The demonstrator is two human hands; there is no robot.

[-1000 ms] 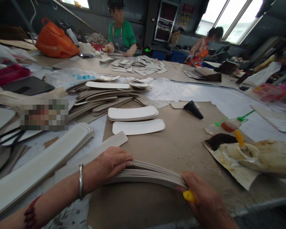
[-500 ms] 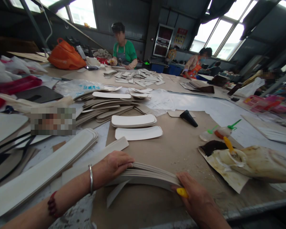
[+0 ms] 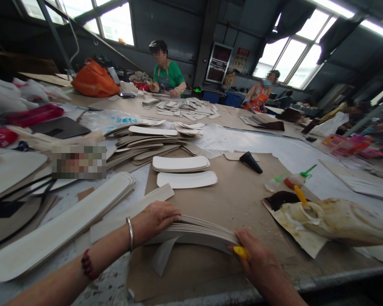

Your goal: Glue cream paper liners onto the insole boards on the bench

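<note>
A curved stack of long pale board strips [image 3: 198, 233] lies in front of me on brown sheeting. My left hand [image 3: 161, 219] is closed over the stack's left end, its fingers pressed together on the upper edges. At the right end, my right hand [image 3: 257, 255] touches the strips with its fingers closed around a yellow-handled tool [image 3: 241, 252]; the working end of that tool is hidden. A thin pale flap [image 3: 165, 256] hangs from the near side of the stack. Just beyond sit two short piles of white rounded strips [image 3: 180, 163].
To the right, a stained glue bottle [image 3: 347, 216] lies on its side with a yellow handle in its mouth, near two small green-tipped bottles [image 3: 295, 180]. A black cone [image 3: 251, 162] is behind. Long white strips [image 3: 64, 225] lie left. Co-workers [image 3: 169, 78] sit across the table.
The view has shifted slightly, so the scene sits a little lower. Both hands keep their places on the stack, and the pale flap now hangs turned more to the right.
</note>
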